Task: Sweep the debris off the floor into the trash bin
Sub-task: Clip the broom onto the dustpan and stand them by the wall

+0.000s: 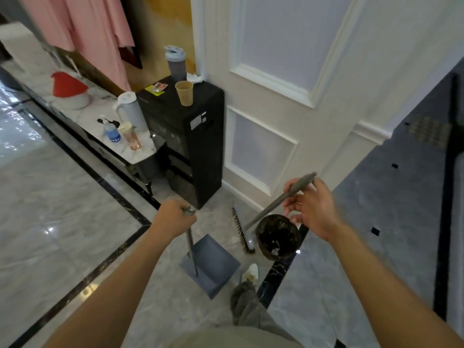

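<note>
My left hand [173,218] grips the top of the upright handle of a grey-blue dustpan [213,259] that stands on the marble floor in front of me. My right hand [311,208] holds the grey handle of a broom [278,199]; its bristle head [242,231] rests on the floor just right of the dustpan. A small round dark trash bin [278,237] stands beside the broom head, below my right hand, with bits of rubbish inside. No loose debris on the floor can be made out.
A black water dispenser [198,144] stands ahead against the white panelled wall [276,96], with a paper cup [184,92] and a grey bottle [175,62] on top. A low marble bench [82,114] with bottles runs to the left. My shoe [251,272] is by the dustpan.
</note>
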The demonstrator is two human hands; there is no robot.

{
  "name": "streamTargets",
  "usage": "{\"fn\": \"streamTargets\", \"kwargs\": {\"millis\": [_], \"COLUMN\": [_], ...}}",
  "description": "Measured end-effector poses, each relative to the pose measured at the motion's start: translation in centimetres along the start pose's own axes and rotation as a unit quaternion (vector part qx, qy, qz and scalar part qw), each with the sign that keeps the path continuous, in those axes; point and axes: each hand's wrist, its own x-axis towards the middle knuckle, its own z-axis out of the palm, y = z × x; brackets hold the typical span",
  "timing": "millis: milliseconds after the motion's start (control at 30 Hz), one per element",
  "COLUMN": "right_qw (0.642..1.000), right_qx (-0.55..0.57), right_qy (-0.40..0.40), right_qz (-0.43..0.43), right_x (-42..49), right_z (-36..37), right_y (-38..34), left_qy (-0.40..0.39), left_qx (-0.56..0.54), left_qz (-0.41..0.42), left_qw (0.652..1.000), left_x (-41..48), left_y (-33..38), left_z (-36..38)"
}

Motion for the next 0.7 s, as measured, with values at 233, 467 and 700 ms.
{"fn": "streamTargets", "kwargs": {"millis": [233,467,700], "right_qw": [0.982,0.917,0.896], "right_qx": [-0.164,-0.374,-0.405], "right_qy": [-0.073,-0.020,-0.092], "right_qz": [-0.051,-0.137,-0.159], "right_x": [10.2,19.4,24.0], "right_z": [-0.2,1.9,5.9], "right_y": [-4.4,-10.9,-15.0], "left_qy": [-0.126,-0.082,-0.100], "left_qx": [-0.101,-0.075,-0.157], "left_qz": [-0.005,-0.027,-0.012], "left_qw": [0.987,0.993,0.982], "left_x": [7.6,14.1,20.1], "left_y": [1.5,6.1,10.7], "left_z": [1.2,2.4,2.1]}}
